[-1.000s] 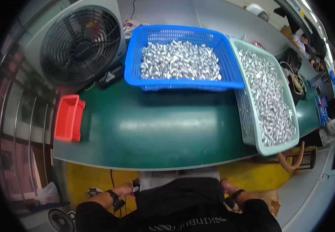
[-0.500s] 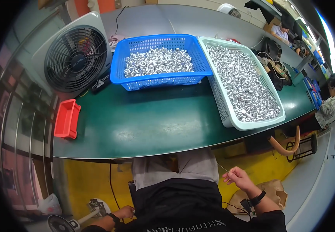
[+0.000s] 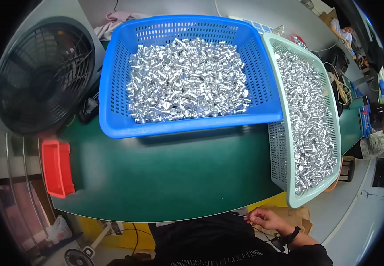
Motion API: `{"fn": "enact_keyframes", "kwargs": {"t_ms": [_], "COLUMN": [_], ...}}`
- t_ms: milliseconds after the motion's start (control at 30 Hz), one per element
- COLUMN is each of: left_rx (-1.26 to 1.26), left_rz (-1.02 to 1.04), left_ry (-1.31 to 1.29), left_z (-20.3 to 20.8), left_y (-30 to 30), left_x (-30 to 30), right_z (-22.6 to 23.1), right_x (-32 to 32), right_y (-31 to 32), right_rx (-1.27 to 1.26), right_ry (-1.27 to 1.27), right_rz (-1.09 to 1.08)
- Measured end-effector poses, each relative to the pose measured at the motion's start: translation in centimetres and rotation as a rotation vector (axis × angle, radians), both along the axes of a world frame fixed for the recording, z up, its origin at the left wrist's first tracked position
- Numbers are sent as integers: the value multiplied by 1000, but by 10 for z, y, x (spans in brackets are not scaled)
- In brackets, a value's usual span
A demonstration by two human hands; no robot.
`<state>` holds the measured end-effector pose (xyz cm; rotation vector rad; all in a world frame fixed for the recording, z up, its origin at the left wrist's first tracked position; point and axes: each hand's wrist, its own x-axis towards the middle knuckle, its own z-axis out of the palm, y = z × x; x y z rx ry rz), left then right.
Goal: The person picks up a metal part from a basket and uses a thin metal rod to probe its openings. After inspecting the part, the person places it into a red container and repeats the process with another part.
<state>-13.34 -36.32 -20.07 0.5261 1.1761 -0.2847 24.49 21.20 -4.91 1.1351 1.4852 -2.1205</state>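
Observation:
Below the front edge of the green table, my right hand [image 3: 267,219] is closed in a pinch on a thin metal rod [image 3: 237,215] that points left. My left hand [image 3: 141,256] is a dark sliver at the bottom edge, its fingers hidden. On the table stands a blue plastic basket [image 3: 192,127], holding a heap of small shiny metal parts [image 3: 187,84]. To its right, a pale green basket [image 3: 292,190] holds similar metal pieces and reaches the front edge. Neither hand touches a basket.
A red plastic bin [image 3: 54,170] sits at the table's left end, below a large box fan [image 3: 46,77]. Cables [image 3: 342,91] lie beyond the pale green basket. A small white fan [image 3: 79,256] and a paper bag [image 3: 306,219] stand under the table's level.
My view has moved forward over the table, so the baskets appear larger and lower. My right hand still holds the thin rod. My left hand has mostly slipped out of sight.

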Motion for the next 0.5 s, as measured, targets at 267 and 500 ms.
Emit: {"fn": "enact_keyframes", "kwargs": {"t_ms": [267, 500], "left_rx": [238, 881], "left_rz": [-111, -273], "left_ry": [69, 621], "left_z": [-48, 112], "left_y": [-51, 193], "left_x": [40, -7], "right_z": [-14, 3], "right_x": [-9, -19], "right_y": [-5, 3], "right_rx": [-49, 309], "right_ry": [83, 586], "right_rz": [25, 213]}}
